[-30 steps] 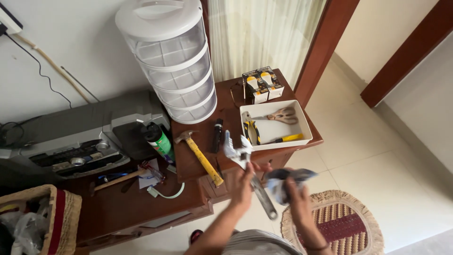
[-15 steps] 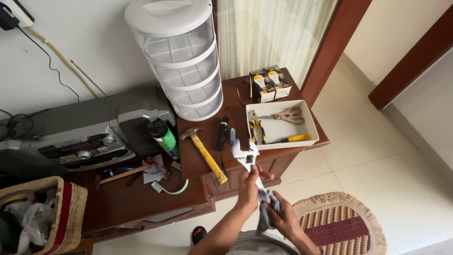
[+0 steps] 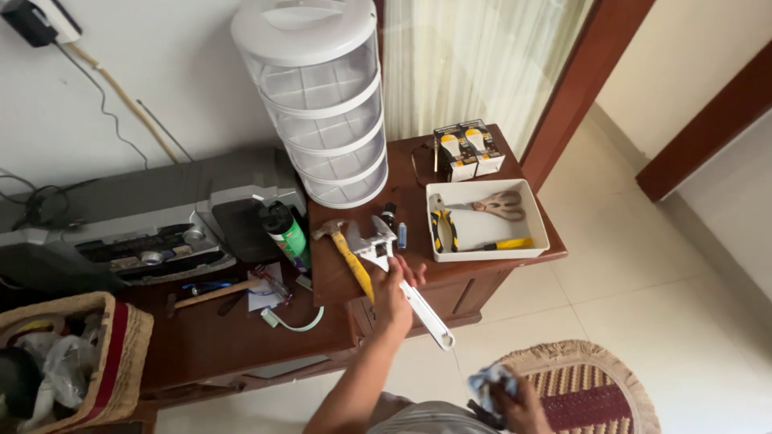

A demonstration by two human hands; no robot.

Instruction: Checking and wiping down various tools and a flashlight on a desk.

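Steel wrench [image 3: 400,283] gripped mid-shaft in left hand [image 3: 394,299], head over the counter [image 3: 354,277] beside the hammer [image 3: 347,249]. Right hand [image 3: 515,402] closed on a blue rag [image 3: 489,378], low, well apart. Judged: wiping step paused; next move needs rag and wrench together.

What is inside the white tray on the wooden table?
The white tray holds scissors, pliers with yellow and black handles, and a yellow-handled tool whose tip is unclear. Nothing covers them.

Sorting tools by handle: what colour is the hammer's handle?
Yellow; the hammer lies on the table, seen best in the head view.
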